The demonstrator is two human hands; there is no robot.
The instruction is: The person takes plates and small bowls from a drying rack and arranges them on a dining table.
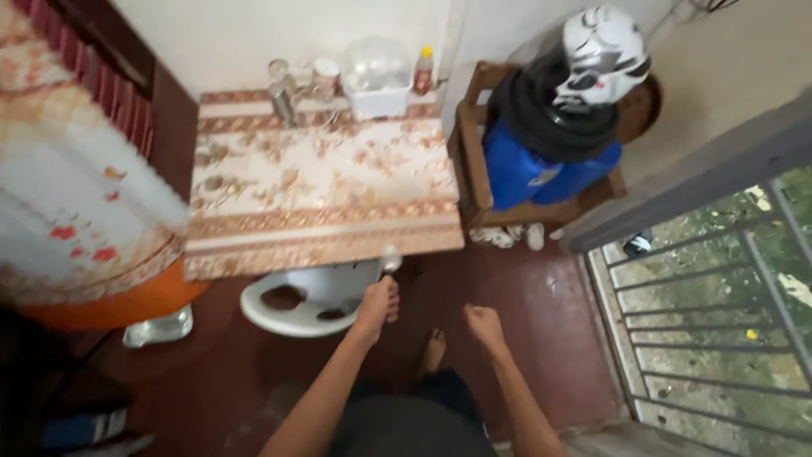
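Left hand (378,306) is down at the near edge of the desk (321,190), grip pinched on a spoon (390,261) whose bowl pokes up just past that edge, near the near-right corner. Right hand (484,324) hangs beside it over the red floor (524,322), grip curled into a fist with nothing in it. A white plastic chair (313,300) is tucked under the near edge, touching distance from the left hand. Back edge of the desk has a white tub (378,100), jars and a bottle (423,71). A wooden chair (474,161) with a helmet (600,55) sits off the right side.
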